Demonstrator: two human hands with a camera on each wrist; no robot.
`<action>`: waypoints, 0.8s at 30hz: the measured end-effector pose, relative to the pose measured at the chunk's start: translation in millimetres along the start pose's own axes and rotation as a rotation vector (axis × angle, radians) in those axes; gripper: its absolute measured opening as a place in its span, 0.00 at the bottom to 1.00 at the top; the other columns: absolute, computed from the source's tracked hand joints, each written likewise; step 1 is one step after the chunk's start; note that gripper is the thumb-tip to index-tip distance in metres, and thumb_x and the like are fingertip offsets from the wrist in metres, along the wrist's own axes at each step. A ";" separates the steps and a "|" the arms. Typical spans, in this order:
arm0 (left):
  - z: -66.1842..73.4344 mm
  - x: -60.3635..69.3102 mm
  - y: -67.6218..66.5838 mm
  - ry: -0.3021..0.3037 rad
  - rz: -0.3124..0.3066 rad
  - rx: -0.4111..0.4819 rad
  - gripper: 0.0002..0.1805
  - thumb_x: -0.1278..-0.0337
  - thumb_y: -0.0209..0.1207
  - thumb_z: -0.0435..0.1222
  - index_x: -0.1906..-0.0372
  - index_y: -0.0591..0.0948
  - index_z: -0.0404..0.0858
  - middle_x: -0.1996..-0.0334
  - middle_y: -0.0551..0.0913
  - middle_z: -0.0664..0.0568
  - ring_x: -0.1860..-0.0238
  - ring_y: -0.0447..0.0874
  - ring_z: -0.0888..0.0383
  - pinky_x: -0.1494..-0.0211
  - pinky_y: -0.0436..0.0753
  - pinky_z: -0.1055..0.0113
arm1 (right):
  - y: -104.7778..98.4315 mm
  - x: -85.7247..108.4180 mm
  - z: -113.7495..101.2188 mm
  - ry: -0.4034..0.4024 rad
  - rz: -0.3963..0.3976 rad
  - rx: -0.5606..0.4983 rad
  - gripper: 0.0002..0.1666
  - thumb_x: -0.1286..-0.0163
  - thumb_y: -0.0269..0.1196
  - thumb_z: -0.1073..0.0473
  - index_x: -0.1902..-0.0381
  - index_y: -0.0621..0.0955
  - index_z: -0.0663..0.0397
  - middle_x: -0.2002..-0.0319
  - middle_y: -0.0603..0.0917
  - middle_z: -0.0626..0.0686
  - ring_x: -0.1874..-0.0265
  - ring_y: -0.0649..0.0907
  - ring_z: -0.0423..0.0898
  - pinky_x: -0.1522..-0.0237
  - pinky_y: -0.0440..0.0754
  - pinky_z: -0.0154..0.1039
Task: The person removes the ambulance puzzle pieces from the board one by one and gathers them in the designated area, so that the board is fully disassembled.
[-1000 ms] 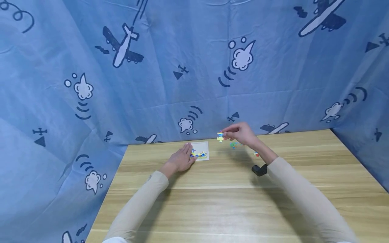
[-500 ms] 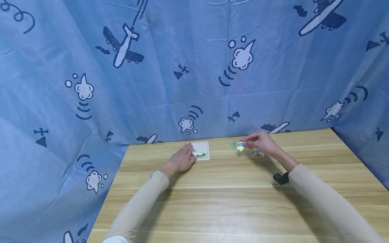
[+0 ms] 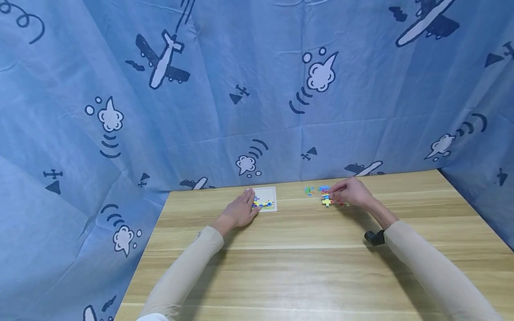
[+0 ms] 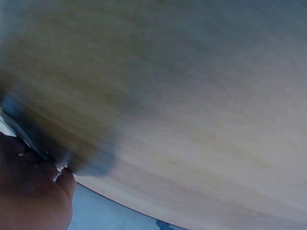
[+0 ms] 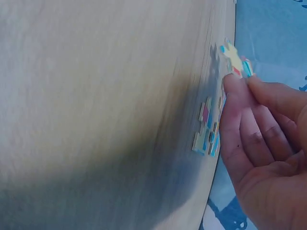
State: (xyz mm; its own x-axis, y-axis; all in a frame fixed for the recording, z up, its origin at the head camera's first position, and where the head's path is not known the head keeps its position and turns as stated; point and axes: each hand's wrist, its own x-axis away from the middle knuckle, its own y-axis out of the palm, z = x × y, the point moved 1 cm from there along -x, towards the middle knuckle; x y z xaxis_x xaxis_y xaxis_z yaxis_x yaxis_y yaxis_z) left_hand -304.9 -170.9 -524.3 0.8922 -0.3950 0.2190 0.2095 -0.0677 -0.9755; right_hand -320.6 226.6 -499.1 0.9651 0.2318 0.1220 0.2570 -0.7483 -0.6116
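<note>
My left hand [image 3: 241, 210] lies with straight fingers on the left side of a white puzzle tray [image 3: 266, 191], covering part of it. Colourful puzzle pieces [image 3: 268, 205] sit along the near side of that tray. To the right, my right hand [image 3: 352, 192] pinches a yellow and blue puzzle piece [image 3: 326, 202] between thumb and fingers. The right wrist view shows the held piece [image 5: 234, 58] tilted at the fingertips, with loose pieces [image 5: 204, 129] on the wood below. In the left wrist view, my left hand [image 4: 36, 196] is dark and partly cut off.
A green piece [image 3: 308, 191] and a blue and pink piece [image 3: 323, 189] lie beyond the held one. Another piece [image 3: 342, 204] shows partly under my right hand. A black object [image 3: 375, 237] is beside my right sleeve. Blue curtain [image 3: 273, 111] hangs behind the wooden table [image 3: 281, 272].
My right hand has moved from near the tray rightward to the loose pieces, still pinching the yellow and blue puzzle piece, then slightly nearer me. My left hand has stayed put.
</note>
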 end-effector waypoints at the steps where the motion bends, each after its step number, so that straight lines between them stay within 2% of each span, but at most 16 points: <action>1: 0.2 0.5 0.0 -0.001 0.000 0.004 0.41 0.15 0.30 0.58 0.14 0.45 0.34 0.12 0.42 0.43 0.11 0.40 0.48 0.10 0.52 0.56 | -0.3 -0.5 0.0 0.008 0.002 0.012 0.15 0.27 0.67 0.62 0.49 0.88 0.69 0.62 0.94 0.60 0.66 0.92 0.47 0.63 0.91 0.41; 7: 0.6 1.6 -1.1 -0.002 -0.001 0.004 0.41 0.15 0.31 0.58 0.14 0.46 0.34 0.13 0.42 0.43 0.11 0.40 0.48 0.10 0.53 0.55 | 1.5 -2.8 -2.3 0.025 0.008 0.076 0.14 0.29 0.69 0.62 0.51 0.88 0.69 0.63 0.94 0.59 0.69 0.91 0.45 0.68 0.88 0.39; 14: 1.6 2.7 -2.9 0.006 0.015 -0.002 0.41 0.15 0.32 0.57 0.15 0.48 0.33 0.13 0.45 0.42 0.12 0.42 0.47 0.11 0.55 0.55 | 1.9 -6.4 -4.6 0.027 0.008 0.177 0.11 0.32 0.70 0.61 0.58 0.91 0.64 0.68 0.92 0.55 0.73 0.83 0.44 0.71 0.79 0.37; 21: 1.6 2.8 -2.6 0.006 0.009 -0.002 0.41 0.15 0.32 0.57 0.15 0.47 0.33 0.13 0.44 0.42 0.12 0.42 0.48 0.11 0.54 0.55 | 2.3 -9.2 -7.2 0.018 -0.024 0.246 0.10 0.33 0.70 0.62 0.60 0.90 0.65 0.69 0.91 0.54 0.73 0.81 0.44 0.71 0.78 0.36; 24: 1.9 3.0 -3.0 0.000 0.001 0.006 0.41 0.15 0.32 0.57 0.14 0.47 0.34 0.13 0.43 0.42 0.11 0.41 0.48 0.10 0.53 0.55 | 4.9 -10.9 -7.8 0.019 -0.026 0.272 0.08 0.33 0.69 0.63 0.62 0.90 0.64 0.72 0.89 0.53 0.76 0.79 0.43 0.73 0.76 0.36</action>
State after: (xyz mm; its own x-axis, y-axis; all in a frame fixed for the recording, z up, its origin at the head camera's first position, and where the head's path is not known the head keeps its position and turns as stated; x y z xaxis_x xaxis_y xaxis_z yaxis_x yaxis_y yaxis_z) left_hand -302.1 -170.2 -520.7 0.8924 -0.3954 0.2176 0.2105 -0.0620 -0.9756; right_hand -329.4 215.6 -497.4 0.9599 0.2349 0.1531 0.2608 -0.5474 -0.7952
